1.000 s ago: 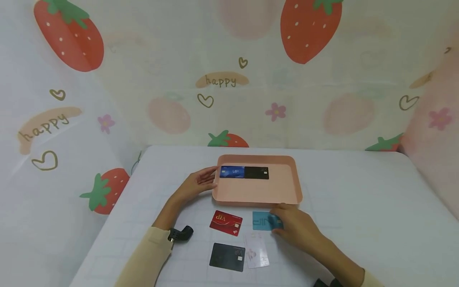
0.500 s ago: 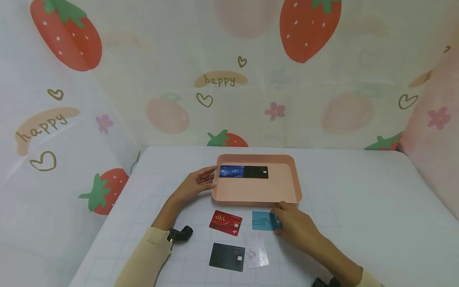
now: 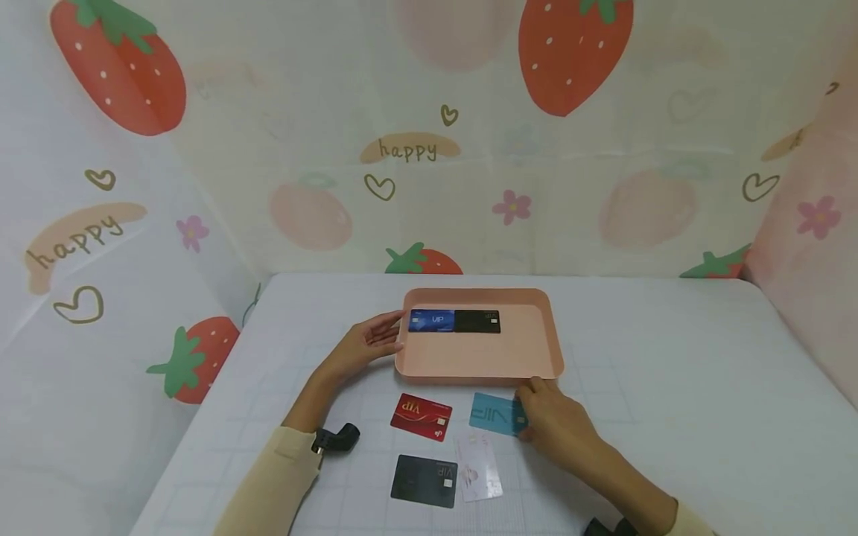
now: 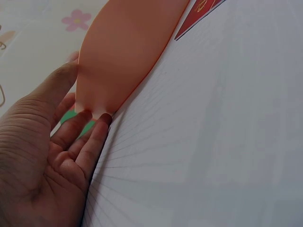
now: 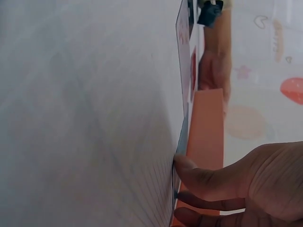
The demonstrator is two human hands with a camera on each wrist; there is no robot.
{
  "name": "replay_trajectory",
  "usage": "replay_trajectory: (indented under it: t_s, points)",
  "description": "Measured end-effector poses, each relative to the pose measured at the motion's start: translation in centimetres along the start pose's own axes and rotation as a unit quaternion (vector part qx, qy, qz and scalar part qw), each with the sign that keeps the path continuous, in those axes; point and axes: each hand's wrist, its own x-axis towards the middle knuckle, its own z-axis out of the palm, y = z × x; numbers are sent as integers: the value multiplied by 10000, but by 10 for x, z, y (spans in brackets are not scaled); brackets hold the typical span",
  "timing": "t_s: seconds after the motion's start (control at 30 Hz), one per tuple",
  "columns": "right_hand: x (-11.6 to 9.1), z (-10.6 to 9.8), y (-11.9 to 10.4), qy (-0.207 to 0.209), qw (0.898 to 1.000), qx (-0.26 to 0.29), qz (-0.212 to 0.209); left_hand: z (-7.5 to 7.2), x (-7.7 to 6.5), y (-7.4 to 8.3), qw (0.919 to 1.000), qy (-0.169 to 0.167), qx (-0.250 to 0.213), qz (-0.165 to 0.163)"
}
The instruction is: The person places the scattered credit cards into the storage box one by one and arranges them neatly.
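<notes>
A light-blue VIP card (image 3: 494, 414) lies on the white table just in front of the pink tray. My right hand (image 3: 559, 424) grips its right end, with the thumb at the near edge and fingers at the far edge; that end is partly covered. In the right wrist view the thumb (image 5: 189, 170) touches the card's edge close to the tabletop. My left hand (image 3: 362, 344) rests its fingertips against the left wall of the pink tray (image 3: 482, 361). Inside the tray, a blue VIP card (image 3: 431, 321) and a black card (image 3: 477, 321) lie end to end along the back.
On the table (image 3: 670, 387) before the tray lie a red VIP card (image 3: 421, 417), a dark grey VIP card (image 3: 424, 481) and a whitish card (image 3: 479, 469). Behind the table stands a strawberry-patterned backdrop (image 3: 322, 112).
The light-blue card has turned slightly, its right end now nearer to me, and my right hand has shifted a little to the right. My left hand stays at the tray.
</notes>
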Motion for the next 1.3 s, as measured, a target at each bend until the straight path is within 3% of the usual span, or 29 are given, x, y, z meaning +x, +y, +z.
replay_trajectory:
  t_s: [0.8,1.13,1.3]
  points:
    - [-1,-3,4,229,9993,301,-28,2,-2,6,9999,28,129,-27]
    - [3,-8,6,50,9931,1156,198,3,-3,6,10000,-14,-4,-9]
    - [3,-12,8,1,9874,1582,17,2,-4,4,10000,-9,-13,-13]
